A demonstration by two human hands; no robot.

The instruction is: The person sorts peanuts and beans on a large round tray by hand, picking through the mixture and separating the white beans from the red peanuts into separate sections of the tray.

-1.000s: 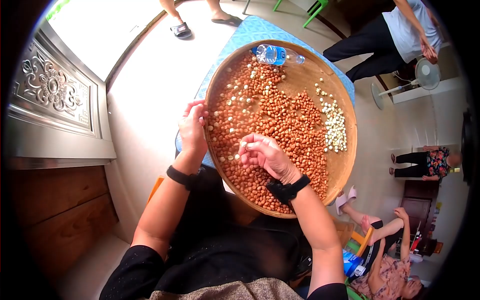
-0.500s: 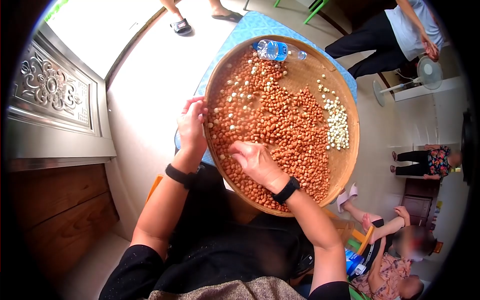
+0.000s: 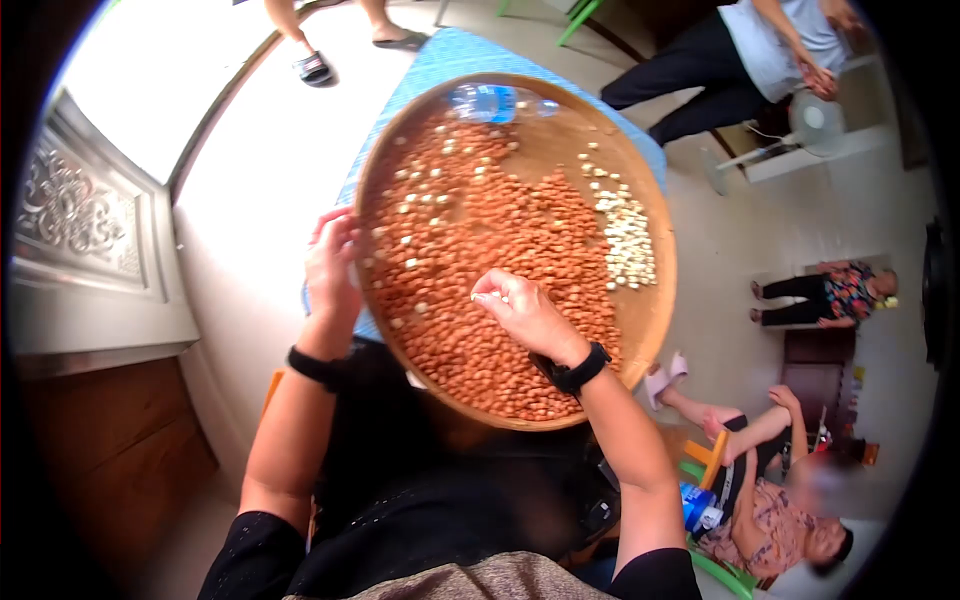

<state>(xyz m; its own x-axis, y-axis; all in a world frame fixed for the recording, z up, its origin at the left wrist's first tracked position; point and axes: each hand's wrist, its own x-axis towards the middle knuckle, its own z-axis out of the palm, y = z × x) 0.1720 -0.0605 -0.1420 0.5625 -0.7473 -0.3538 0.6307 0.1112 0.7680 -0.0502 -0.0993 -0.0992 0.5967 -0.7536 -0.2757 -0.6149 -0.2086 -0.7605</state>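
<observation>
A large round woven bamboo tray point(image 3: 655, 350) holds a spread of reddish-brown seeds or nuts point(image 3: 520, 220), with paler ones scattered among them. A heap of cream-white seeds point(image 3: 630, 245) lies along its right side. My right hand point(image 3: 530, 315) is over the middle of the brown layer, thumb and fingers pinched together on a small pale seed point(image 3: 475, 297). At the left rim, my left hand point(image 3: 335, 270) has its fingers curled against the tray's edge. A clear plastic bottle with a blue label point(image 3: 490, 103) lies on its side at the tray's far edge.
Under the tray is a blue patterned tablecloth point(image 3: 440, 60). An ornate metal door point(image 3: 90, 220) stands at left. One person point(image 3: 730, 70) stands at upper right near a white fan point(image 3: 815, 120); another person point(image 3: 770, 520) sits at lower right. A third point(image 3: 840, 295) stands farther back.
The whole view has shifted, so the tray appears further left. My right hand has moved rightward over the seeds, from the tray's near left part toward its middle. My left hand stays at the rim.
</observation>
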